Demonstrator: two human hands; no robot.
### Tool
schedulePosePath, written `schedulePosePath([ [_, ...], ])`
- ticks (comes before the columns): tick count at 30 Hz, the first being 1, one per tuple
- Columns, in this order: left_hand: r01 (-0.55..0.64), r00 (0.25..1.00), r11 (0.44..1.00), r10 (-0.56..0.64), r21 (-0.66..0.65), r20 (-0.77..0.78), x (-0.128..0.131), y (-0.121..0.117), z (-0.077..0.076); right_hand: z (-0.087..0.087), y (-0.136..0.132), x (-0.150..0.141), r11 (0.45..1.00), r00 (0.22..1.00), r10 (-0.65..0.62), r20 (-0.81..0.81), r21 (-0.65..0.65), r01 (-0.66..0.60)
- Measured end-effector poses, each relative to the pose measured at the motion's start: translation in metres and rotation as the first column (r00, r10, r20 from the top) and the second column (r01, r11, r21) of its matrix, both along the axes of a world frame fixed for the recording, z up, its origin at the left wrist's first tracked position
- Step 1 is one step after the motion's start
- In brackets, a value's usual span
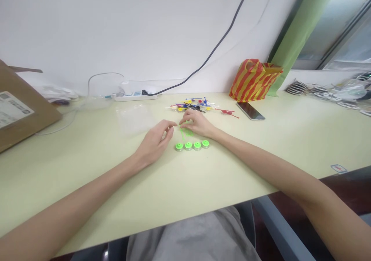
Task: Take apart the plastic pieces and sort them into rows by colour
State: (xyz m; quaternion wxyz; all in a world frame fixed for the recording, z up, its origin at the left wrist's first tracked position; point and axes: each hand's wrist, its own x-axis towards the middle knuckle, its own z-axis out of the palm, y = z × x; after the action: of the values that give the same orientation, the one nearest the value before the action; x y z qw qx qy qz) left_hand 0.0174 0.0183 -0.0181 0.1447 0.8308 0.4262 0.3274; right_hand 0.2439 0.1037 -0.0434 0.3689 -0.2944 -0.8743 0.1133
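- Left hand (155, 142): loosely curled, nothing visibly gripped, fingertips just beside the thin lime-green plastic pieces (186, 133).
- Right hand (197, 123): fingers bent down over those green pieces; could not tell whether it was grasping them or only above them.
- Four round discs with lime-green tops and silver-grey bases (192, 145) sat in a near-straight row on the desk (208, 180), just in front of the thin green pieces and both hands.
- Heap of red, yellow, blue and black plastic parts (191, 105): behind the disc row, beyond the hands.
- Red plastic piece (228, 112): right of the heap.
- Black smartphone (251, 111): further right of the disc row, lying flat.
- Red-and-yellow striped plastic bag (253, 80): behind the phone, against the wall.
- Clear plastic bag (135, 119): left of the disc row, flat on the desk.
- White power strip (135, 96): behind that bag, at the wall.
- Cardboard box (20, 106): far left of the disc row, at the desk's edge.
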Motion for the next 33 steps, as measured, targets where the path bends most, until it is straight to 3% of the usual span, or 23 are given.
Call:
schedulePosePath([
  [8,0.001,1.0,1.0,-0.001,0.001,-0.006,0.0011,0.0006,-0.0017,0.0033,-0.0035,0.0,0.999,0.997,0.037,0.069,0.027,-0.039],
  [28,0.01,1.0,1.0,-0.01,0.001,-0.014,0.0011,0.0019,-0.0021,0.002,0.0013,-0.0063,0.997,0.994,-0.044,0.099,0.063,0.038],
  [33,-0.001,1.0,1.0,0.001,-0.006,-0.011,0.0006,0.0017,-0.0016,-0.0001,0.0026,-0.0042,0.995,0.995,-0.083,0.045,0.054,0.081],
])
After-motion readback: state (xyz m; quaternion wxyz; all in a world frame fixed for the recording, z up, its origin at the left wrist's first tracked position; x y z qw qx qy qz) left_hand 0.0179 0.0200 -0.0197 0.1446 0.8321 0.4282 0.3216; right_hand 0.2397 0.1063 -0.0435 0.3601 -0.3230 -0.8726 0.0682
